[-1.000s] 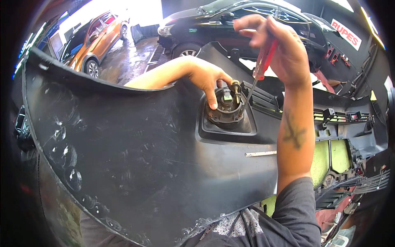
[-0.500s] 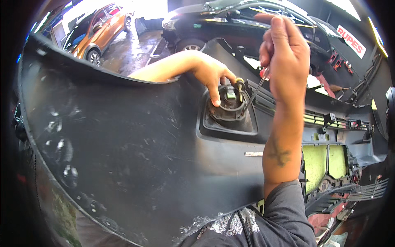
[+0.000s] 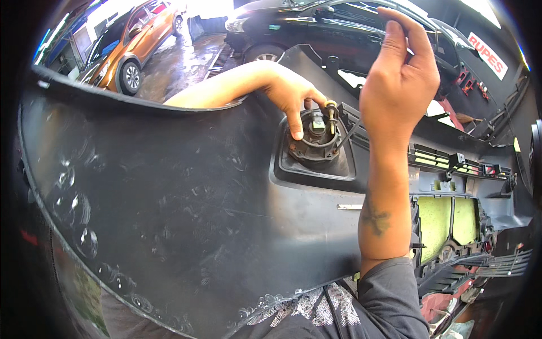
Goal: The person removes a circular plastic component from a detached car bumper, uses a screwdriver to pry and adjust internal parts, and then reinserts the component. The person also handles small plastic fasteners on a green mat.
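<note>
A large black car bumper (image 3: 169, 192) lies with its inner side toward me. My left hand (image 3: 289, 97) reaches over its upper edge and grips the rim of a round fog lamp (image 3: 314, 151) set in a raised square recess, thumb on the near side. A yellowish adjuster screw (image 3: 331, 116) stands by the fingertips. My right hand (image 3: 400, 82) is raised to the right of the lamp, closed round a screwdriver (image 3: 351, 134); index finger and thumb point up. The shaft slants down to the lamp's right edge; the handle is hidden by the hand.
Slatted grille sections (image 3: 446, 164) and a yellow-green panel (image 3: 436, 226) lie right of my forearm. An orange car (image 3: 121, 48) stands far left, a dark car (image 3: 299, 37) at the back. A small pale strip (image 3: 349, 207) shows below the lamp.
The right hand has turned, its index finger now stretched upward, and the red screwdriver handle seen earlier is hidden. My left hand keeps its grip on the lamp. The view has shifted slightly.
</note>
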### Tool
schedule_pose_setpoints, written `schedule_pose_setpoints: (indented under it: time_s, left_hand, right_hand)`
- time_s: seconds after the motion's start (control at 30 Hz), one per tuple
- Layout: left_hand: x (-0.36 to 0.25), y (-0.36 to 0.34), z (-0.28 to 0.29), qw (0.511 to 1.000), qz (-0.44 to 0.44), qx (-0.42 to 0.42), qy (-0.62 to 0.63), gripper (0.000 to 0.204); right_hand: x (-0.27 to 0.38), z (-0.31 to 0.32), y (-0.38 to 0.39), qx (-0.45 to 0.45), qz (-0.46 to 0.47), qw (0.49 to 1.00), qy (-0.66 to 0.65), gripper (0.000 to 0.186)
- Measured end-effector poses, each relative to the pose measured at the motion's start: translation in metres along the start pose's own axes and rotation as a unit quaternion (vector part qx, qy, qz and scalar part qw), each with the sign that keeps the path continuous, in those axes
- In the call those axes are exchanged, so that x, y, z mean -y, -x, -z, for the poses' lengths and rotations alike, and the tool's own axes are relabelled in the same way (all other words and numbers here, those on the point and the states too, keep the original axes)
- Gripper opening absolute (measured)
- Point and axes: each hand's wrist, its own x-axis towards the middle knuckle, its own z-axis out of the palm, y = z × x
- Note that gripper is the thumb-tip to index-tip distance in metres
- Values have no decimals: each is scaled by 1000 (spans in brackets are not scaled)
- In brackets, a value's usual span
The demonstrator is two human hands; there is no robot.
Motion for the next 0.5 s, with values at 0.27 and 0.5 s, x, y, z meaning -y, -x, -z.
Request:
schedule_pose_setpoints:
  time_s: [0.27, 0.5]
  left_hand:
    - [-17, 8, 4, 1000, -8, -18, -18, 100]
    - [-6, 0, 0, 1000, -16, 7, 12, 101]
  right_hand:
    - [-63, 13, -31, 394, -123, 552, -724, 33]
    - [2, 13, -9, 91, -242, 933, -251, 29]
